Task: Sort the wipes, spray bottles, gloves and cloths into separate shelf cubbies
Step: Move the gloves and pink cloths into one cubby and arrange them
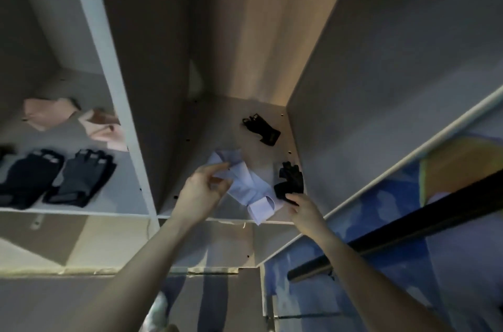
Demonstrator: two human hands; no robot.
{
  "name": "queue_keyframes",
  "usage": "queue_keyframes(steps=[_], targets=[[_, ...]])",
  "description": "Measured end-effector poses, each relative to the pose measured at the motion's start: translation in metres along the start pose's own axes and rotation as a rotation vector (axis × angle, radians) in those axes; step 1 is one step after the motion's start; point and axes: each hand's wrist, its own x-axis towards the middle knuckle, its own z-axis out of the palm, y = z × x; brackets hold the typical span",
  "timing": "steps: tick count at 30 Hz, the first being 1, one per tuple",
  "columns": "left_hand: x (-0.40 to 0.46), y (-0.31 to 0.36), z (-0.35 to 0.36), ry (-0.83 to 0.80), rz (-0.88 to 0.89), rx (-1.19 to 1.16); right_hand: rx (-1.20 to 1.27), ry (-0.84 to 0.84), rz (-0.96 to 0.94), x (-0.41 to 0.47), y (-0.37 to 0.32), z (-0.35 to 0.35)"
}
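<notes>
A pale blue cloth [251, 190] lies folded on the floor of the right cubby [272, 106]. My left hand [202, 189] pinches the cloth's left edge. My right hand [303, 209] grips the near end of a black glove [290, 180] at the cloth's right side. A second black glove [261, 129] lies further back in the same cubby. In the left cubby, two dark gloves [57, 178] lie side by side at the front, with pink cloths [73, 120] behind them.
A white upright panel [114, 86] divides the two cubbies. The right cubby's side wall [381, 86] rises close by my right hand. A black rod [408, 233] crosses at the lower right before a blue patterned surface. Another shelf level [81, 244] lies below.
</notes>
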Motion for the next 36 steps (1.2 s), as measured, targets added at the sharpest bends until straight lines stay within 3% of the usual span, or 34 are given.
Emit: queue_keyframes(steps=[8, 12, 16, 20, 23, 26, 28, 32, 34, 36], targets=[[0.019, -0.003, 0.003, 0.033, -0.067, 0.041, -0.492, -0.308, 0.016, 0.049, 0.017, 0.008], [0.026, 0.001, -0.002, 0.038, -0.080, 0.057, -0.603, -0.322, -0.007, 0.050, 0.015, 0.009], [0.032, 0.004, 0.001, 0.002, -0.085, 0.059, -0.385, -0.160, 0.000, 0.053, 0.010, 0.001], [0.033, 0.009, 0.011, -0.045, -0.117, 0.008, 0.099, 0.301, -0.012, 0.053, -0.005, -0.009], [0.028, 0.023, 0.020, -0.253, -0.390, -0.506, 0.540, 0.479, -0.092, 0.047, -0.038, -0.021], [0.026, 0.033, 0.034, -0.480, -0.652, -0.984, 0.807, 0.402, -0.248, 0.027, -0.074, -0.031], [0.029, 0.036, 0.044, -0.504, -0.646, -1.126, 0.811, 0.235, -0.385, 0.006, -0.089, -0.031], [0.033, 0.040, 0.057, -0.283, -0.582, -1.240, 0.533, 0.037, -0.552, -0.019, -0.103, -0.022], [0.037, 0.034, 0.056, -0.185, -0.558, -1.234, 0.543, 0.082, -0.559, -0.023, -0.109, -0.022], [0.039, 0.029, 0.050, -0.188, -0.514, -1.211, 0.636, 0.178, -0.430, -0.021, -0.116, -0.023]])
